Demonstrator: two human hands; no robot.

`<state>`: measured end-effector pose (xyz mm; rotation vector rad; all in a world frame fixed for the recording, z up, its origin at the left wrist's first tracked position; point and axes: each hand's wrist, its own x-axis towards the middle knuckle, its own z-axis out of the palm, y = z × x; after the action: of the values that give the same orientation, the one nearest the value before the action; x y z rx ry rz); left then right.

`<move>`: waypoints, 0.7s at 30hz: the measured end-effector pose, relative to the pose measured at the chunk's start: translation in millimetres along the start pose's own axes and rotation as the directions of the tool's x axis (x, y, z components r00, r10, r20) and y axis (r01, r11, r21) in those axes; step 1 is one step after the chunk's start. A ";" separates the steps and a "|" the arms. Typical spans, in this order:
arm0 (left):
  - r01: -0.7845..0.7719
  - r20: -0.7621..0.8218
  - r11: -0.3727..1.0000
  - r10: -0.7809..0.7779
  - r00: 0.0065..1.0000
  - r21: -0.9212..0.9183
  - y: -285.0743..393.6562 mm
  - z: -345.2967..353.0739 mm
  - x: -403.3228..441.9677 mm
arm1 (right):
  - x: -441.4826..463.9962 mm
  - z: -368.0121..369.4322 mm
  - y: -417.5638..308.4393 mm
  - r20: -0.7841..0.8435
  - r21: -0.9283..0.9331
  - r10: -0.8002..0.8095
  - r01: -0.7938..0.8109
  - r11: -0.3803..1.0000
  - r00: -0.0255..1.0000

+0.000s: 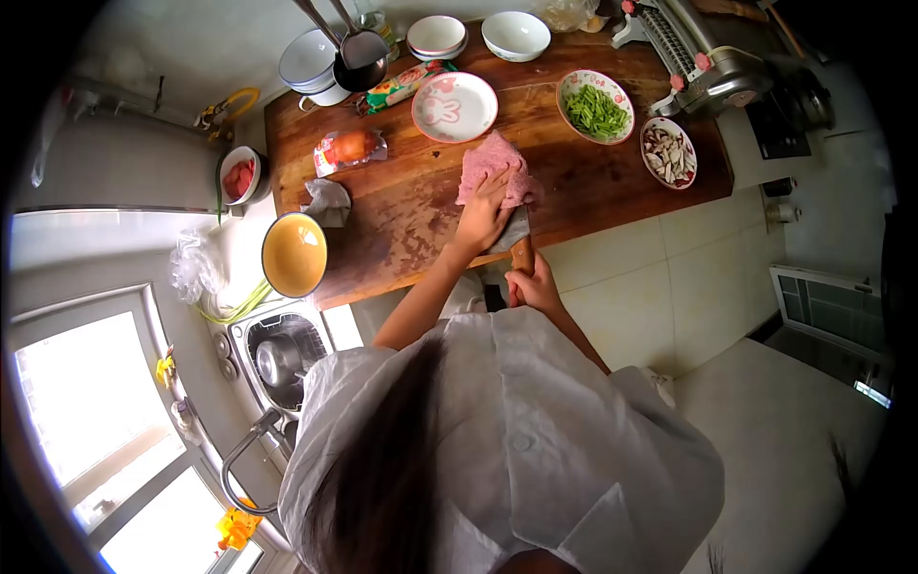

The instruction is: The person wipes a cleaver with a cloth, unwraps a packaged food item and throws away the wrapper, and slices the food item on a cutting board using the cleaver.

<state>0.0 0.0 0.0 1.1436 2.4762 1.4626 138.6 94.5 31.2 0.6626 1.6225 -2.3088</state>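
Note:
In the head view, my right hand (534,287) is wrapped round the wooden handle of a cleaver (521,253) at the front edge of the wooden table. Its grey blade (513,230) points away from me, and the far part is hidden under a pink cloth (495,163). My left hand (488,210) presses on this bunched cloth over the blade, fingers reaching forward across it. Just beyond the cloth lies a white plate (455,107) with a pink rabbit pattern.
A bowl of cut green vegetables (597,113) and a bowl of sliced mushrooms (669,153) stand right, near a metal machine (717,77). Left are a packaged orange item (349,148), a yellow-lined bowl (295,254) and a sink (287,335). White bowls (516,36) stand behind.

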 end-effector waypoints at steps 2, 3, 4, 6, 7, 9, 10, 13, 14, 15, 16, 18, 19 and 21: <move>0.018 0.009 0.998 -0.019 1.000 0.058 -18.8 -1.7 0.4 | -0.4 1.4 2.8 -0.001 0.137 0.035 -0.035 0.990 0.999; -0.021 -0.037 1.000 0.021 0.999 0.007 -19.9 21.8 21.2 | -0.2 -24.5 -5.4 -0.035 0.072 0.005 -0.002 0.997 0.999; 0.050 -0.124 0.999 -0.051 0.991 -0.011 -29.5 12.6 23.2 | 2.5 -20.4 -0.2 -0.045 0.069 -0.022 0.025 0.997 0.999; 0.269 -0.232 0.963 -0.263 0.936 -0.007 -41.6 2.8 13.2 | -14.6 -19.0 6.3 -0.073 0.063 -0.024 0.029 0.998 0.997; 0.589 -0.093 0.798 -0.601 0.794 -0.129 -54.1 -5.9 13.3 | -21.7 -18.3 5.7 -0.115 0.019 -0.092 0.095 0.995 0.989; 0.454 -0.216 0.659 -0.680 0.701 -0.600 -78.1 -10.1 11.3 | -32.0 -19.2 -4.5 -0.144 0.028 -0.107 0.112 0.993 0.984; 0.509 0.058 0.432 -0.718 0.694 -0.745 -80.7 -24.8 9.7 | -36.1 -20.4 -18.5 -0.067 0.080 -0.097 0.102 0.992 0.993; 0.159 0.302 -0.278 -0.610 0.732 -0.947 -61.9 -17.7 14.2 | -30.1 -28.7 -33.5 0.282 0.537 -0.009 -0.150 0.830 0.959; 0.120 0.317 -0.379 -0.516 0.795 -0.917 -56.0 -11.1 18.7 | -22.7 -32.5 -29.3 0.345 0.482 0.033 -0.207 0.851 0.938; 0.094 0.331 -0.525 -0.378 0.865 -0.846 -26.7 -19.5 24.1 | -13.4 -32.4 -23.4 0.349 0.479 0.030 -0.207 0.853 0.936; 0.088 0.358 -0.641 -0.304 0.883 -0.762 -8.8 -20.3 28.5 | -5.5 -30.8 -16.8 0.372 0.472 0.071 -0.255 0.844 0.925; 0.086 0.372 -0.747 -0.225 0.900 -0.660 6.3 -17.7 26.0 | 6.7 -21.1 -4.0 0.302 0.413 0.100 -0.225 0.883 0.948; 0.101 0.369 -0.712 -0.231 0.900 -0.695 11.1 -15.4 21.0 | 9.5 -18.4 -1.7 0.213 0.380 0.120 -0.196 0.904 0.970; 0.135 0.358 -0.629 -0.241 0.902 -0.765 17.7 -15.2 13.8 | 21.4 -15.3 -0.5 0.144 0.467 0.101 -0.157 0.870 0.984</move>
<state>-5.8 2.2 26.4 -0.1288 0.0291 2.2868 123.2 110.3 16.8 0.6919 0.9210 -2.6049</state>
